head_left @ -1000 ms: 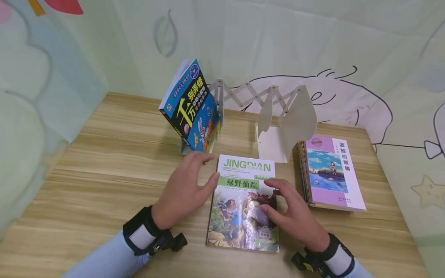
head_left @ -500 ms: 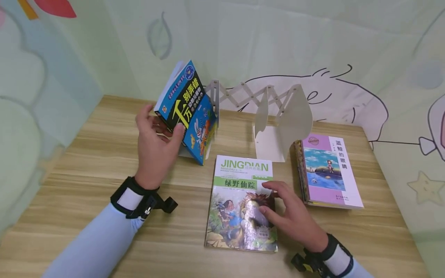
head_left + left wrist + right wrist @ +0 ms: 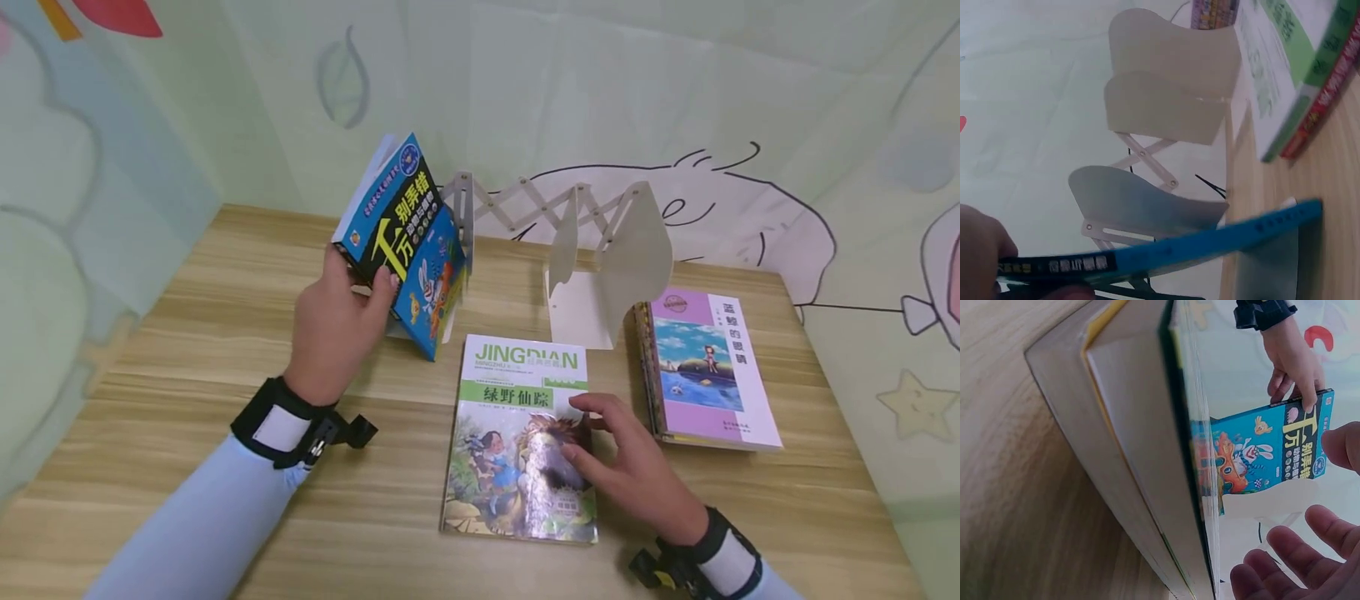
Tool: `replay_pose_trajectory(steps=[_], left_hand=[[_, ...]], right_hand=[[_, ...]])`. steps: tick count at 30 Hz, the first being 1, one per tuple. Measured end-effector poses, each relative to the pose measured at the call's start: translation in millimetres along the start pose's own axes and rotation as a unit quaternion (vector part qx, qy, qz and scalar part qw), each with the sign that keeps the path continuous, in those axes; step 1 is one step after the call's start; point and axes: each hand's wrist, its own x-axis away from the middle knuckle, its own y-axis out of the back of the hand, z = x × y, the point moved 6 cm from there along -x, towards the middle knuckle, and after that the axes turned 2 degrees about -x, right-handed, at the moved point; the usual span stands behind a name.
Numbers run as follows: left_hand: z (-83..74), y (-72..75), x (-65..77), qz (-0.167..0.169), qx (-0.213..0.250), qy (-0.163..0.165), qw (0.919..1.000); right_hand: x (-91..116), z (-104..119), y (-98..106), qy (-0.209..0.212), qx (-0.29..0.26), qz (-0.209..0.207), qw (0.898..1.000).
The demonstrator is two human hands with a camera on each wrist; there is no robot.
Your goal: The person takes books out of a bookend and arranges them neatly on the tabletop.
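My left hand [image 3: 333, 325] grips the spine edge of a blue and black children's book [image 3: 420, 258], thumb on the cover and fingers behind. The book stands tilted at the left end of a white folding bookend [image 3: 577, 308]. Its blue spine [image 3: 1216, 244] crosses the left wrist view. My right hand [image 3: 641, 467] hovers with relaxed fingers over the right edge of a green and white storybook [image 3: 517, 467], which lies flat on top of another book. In the right wrist view the fingers [image 3: 1297, 556] are spread beside the stack's page edges, holding nothing.
A stack of books with a pink and white cover book [image 3: 712, 367] on top lies to the right. The wooden table [image 3: 187, 400] meets a printed cloth wall [image 3: 525, 100] at the back. The bookend's upright plates [image 3: 1172, 56] stand between the books.
My left hand has moved from beside the storybook up and left to the blue book and taken hold of its edge. The book's lower corner has shifted slightly forward. My right hand has barely moved.
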Motion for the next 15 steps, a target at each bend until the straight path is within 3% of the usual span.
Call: replay_pose_trajectory(steps=[4,8,15], left_hand=[[-3.6,4.1,4.5,-0.005,0.028,0.001,0.9996],[-13.5,13.2,12.7,-0.008,0.012,-0.013,0.9998],[-50.7,49.0,38.5,-0.047,-0.011,-0.056,0.9973]], right_hand=[[0.7,-1.1,-1.2,0.002,0.008,0.003,1.0],[2.1,-3.1,-2.6,-0.001,0.022,0.01,1.0],[1.9,-4.3,-1.9,0.001,0.016,0.008,1.0]])
